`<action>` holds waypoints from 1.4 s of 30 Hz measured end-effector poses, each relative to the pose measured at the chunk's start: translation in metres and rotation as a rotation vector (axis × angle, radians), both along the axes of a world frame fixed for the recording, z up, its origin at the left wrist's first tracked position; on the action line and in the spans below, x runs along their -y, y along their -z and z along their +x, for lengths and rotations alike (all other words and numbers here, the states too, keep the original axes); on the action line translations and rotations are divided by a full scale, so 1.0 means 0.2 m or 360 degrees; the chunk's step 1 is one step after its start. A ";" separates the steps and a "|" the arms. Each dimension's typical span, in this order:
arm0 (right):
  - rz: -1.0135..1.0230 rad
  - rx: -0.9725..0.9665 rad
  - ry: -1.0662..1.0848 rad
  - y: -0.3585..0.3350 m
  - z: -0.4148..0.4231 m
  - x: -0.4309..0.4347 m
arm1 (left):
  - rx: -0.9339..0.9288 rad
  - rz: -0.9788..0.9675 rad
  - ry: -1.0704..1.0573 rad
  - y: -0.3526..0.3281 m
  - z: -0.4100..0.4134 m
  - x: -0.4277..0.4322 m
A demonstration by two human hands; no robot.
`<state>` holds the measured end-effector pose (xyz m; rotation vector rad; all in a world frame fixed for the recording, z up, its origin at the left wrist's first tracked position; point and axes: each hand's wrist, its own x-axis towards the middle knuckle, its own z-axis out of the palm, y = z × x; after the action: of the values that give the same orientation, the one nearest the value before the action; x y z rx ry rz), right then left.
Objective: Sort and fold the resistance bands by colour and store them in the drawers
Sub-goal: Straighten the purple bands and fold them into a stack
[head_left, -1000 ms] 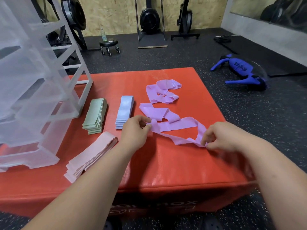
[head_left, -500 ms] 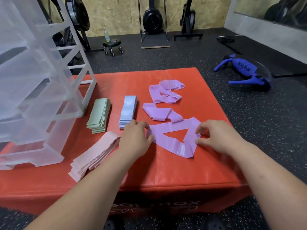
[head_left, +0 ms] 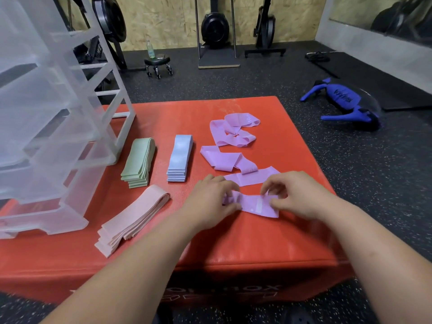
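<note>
On the red box (head_left: 233,242), head view: left hand (head_left: 210,202) and right hand (head_left: 301,195) each pinch an end of the purple band (head_left: 254,205), apparently squaring its fold. The green stack (head_left: 139,161), blue stack (head_left: 181,155) and pink stack (head_left: 135,216) lie apart beside the drawers (head_left: 46,136), presumably awaiting storage.

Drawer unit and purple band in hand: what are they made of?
The drawer unit looks like translucent frosted plastic; the red box shows through it. The purple band seems a thin matte sheet, probably latex or rubber; it creases limply between the left hand and right hand.
</note>
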<state>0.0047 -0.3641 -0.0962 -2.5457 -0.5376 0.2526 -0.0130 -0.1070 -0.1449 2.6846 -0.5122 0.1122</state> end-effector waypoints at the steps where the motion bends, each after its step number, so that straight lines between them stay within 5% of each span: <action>1: 0.0090 0.0026 0.0033 -0.02 0.00 0.00 | 0.0002 -0.0065 -0.0010 0.00 0.00 0.00; 11: 0.1131 -0.0069 -0.0068 -0.30 -0.15 -0.09 | -0.0229 -0.1059 0.0217 -0.28 -0.08 0.09; 20: 0.0899 0.0007 0.0031 -0.24 -0.27 -0.13 | -0.0147 -0.1012 -0.0042 -0.29 -0.22 -0.01; 29: 0.1329 0.0228 0.0037 -0.32 -0.39 -0.25 | -0.0116 -0.0745 0.0089 -0.31 -0.36 -0.14; 35: 0.1722 0.0279 0.0451 -0.33 -0.38 -0.22 | -0.0156 -0.0455 0.0021 -0.26 -0.39 -0.25; 42: 0.1496 0.0243 0.0836 -0.20 -0.28 -0.04 | -0.0393 -0.0633 -0.0033 -0.29 -0.39 -0.32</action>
<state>-0.0513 -0.3554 -0.0567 -1.6893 0.0102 -0.3233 -0.0906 -0.0424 -0.0875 2.2737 -0.3430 -0.1015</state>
